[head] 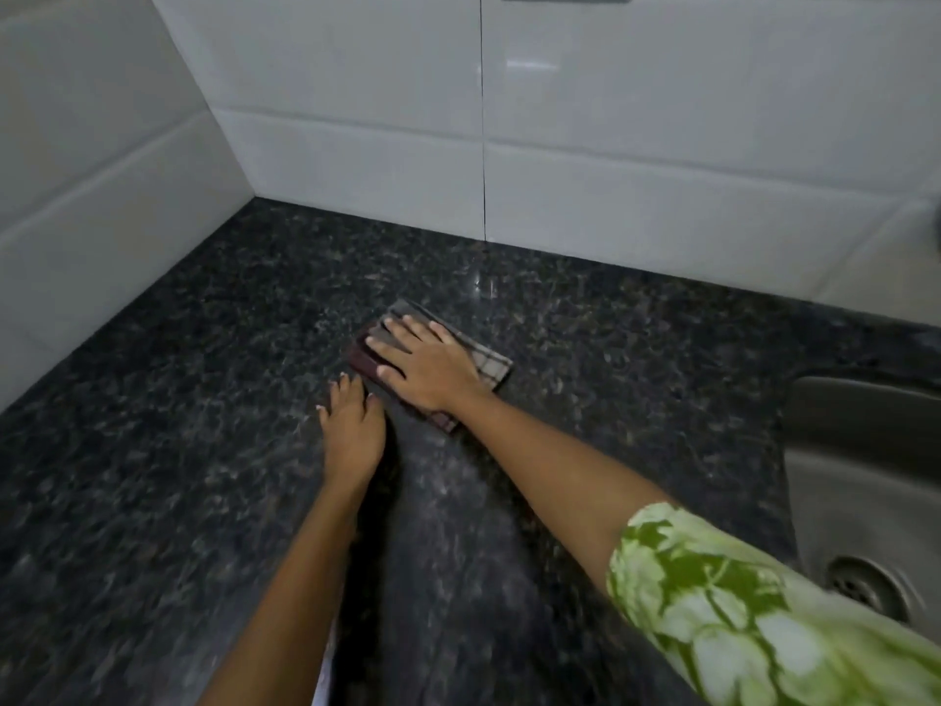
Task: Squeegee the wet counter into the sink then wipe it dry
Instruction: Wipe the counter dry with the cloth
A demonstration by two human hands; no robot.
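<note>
Nearby, sink (865, 481) beside cloth (489, 366).

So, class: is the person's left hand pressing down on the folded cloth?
No, the right hand lies flat on the cloth; the left hand rests on the bare counter beside it.

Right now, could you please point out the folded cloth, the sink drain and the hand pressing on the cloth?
folded cloth (491, 366): head view, its checked right end.
sink drain (860, 586): head view, the metal strainer.
right hand (425, 364): head view, its back.
</note>
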